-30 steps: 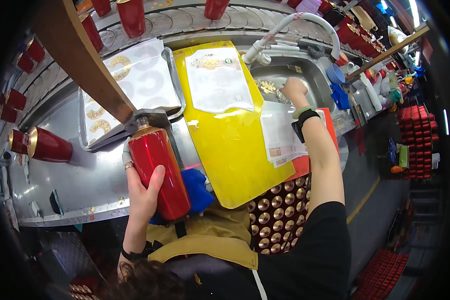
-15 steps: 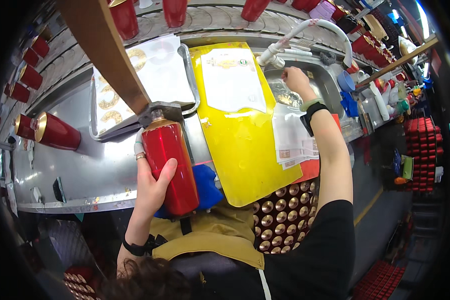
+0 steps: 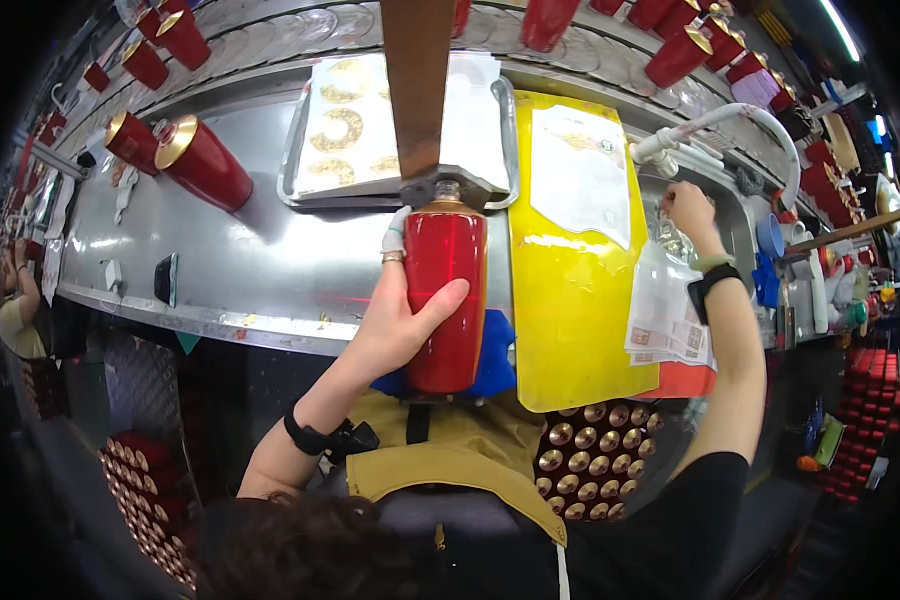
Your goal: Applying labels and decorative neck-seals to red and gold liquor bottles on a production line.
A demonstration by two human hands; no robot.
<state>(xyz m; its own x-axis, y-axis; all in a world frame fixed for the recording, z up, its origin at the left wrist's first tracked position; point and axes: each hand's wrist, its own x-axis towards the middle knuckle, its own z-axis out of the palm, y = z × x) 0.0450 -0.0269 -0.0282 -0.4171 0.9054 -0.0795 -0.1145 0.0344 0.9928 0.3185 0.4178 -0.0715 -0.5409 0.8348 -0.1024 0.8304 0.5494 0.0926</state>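
Note:
My left hand (image 3: 402,318) is wrapped round a glossy red bottle (image 3: 458,255) with a gold shoulder. The bottle's neck meets a metal fitting (image 3: 480,188) at the end of a wooden bar (image 3: 415,95), and its base is over a blue cloth (image 3: 498,365). My right hand (image 3: 692,212) is over the metal sink (image 3: 738,222), beside the white faucet (image 3: 653,148). Its fingers are curled, and anything in them is hidden. Beneath it lie clear wet film and white printed sheets (image 3: 660,305).
A yellow board (image 3: 575,335) bears a white sheet (image 3: 588,190). Left of it, a metal tray (image 3: 292,172) holds sheets with gold ring designs. Two red bottles (image 3: 208,170) lie tilted on the steel bench. More stand along the conveyor (image 3: 310,28). Another person (image 3: 18,310) is at far left.
My view has swung left, so the bench things appear farther right. My left hand still grips the red bottle, and my right hand stays at the sink.

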